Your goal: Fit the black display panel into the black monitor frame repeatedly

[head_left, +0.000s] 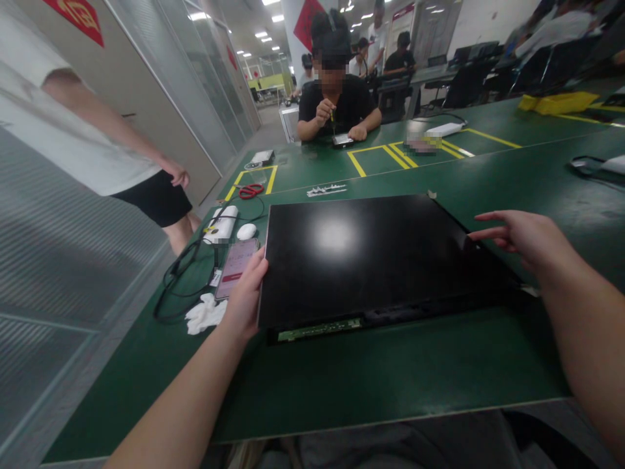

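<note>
A black LCD screen panel (371, 260) lies before me, its left side raised a little above the table. A narrow green circuit board (319, 329) shows along its near edge. My left hand (247, 293) grips the panel's left edge, with the thumb side against the frame. At the opposite edge, my right hand (525, 244) has its index and middle fingers stretched out and the others curled. One fingertip is at the panel's right edge; whether it touches cannot be seen for sure. Small pale tabs (530, 290) stick out at the panel's right corners.
Left of the panel are a phone (237, 267), crumpled tissue (206, 314), a white round case (247, 231), a white power bank (221, 225), black cables (170, 280) and red scissors (250, 191). White strips (326, 190) lie beyond. A person (336, 98) works across the table; another stands left.
</note>
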`<state>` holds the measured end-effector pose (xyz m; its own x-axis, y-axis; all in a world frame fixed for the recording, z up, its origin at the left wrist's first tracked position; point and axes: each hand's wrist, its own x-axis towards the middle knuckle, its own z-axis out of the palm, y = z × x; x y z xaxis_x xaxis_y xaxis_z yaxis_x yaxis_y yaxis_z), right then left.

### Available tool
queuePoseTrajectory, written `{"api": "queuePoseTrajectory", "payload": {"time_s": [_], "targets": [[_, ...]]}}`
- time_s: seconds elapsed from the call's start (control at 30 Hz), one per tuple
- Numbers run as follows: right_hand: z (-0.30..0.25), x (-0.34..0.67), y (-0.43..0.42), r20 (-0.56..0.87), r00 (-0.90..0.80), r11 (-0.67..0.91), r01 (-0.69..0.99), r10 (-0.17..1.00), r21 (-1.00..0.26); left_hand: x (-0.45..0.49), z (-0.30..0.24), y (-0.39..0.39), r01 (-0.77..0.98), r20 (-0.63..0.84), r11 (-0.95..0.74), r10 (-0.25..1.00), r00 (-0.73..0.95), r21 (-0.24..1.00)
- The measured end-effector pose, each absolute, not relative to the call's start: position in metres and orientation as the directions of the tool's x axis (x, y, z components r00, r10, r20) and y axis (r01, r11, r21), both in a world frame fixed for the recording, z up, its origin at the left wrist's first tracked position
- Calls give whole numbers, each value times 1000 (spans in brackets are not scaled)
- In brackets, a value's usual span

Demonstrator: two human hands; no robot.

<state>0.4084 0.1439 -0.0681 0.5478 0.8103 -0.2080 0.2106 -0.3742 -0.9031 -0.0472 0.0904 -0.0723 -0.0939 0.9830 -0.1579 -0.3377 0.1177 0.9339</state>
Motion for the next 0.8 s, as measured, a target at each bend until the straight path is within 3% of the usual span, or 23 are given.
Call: {"api": "queuePoseTrajectory", "payload": {"time_s": [0.13, 0.47, 0.8], "targets": [[-69, 410, 143, -199, 552, -379, 233, 810, -895, -45, -71, 92, -350, -231, 178, 966, -114, 920], [-55, 391, 133, -162, 572, -374, 275, 804, -886, -39, -70, 91, -334, -255, 164, 934, -250, 928], [-55, 388, 133, -174, 557, -375, 269, 812, -887, -42, -66, 91, -285, -220, 154, 951, -216, 946]]}}
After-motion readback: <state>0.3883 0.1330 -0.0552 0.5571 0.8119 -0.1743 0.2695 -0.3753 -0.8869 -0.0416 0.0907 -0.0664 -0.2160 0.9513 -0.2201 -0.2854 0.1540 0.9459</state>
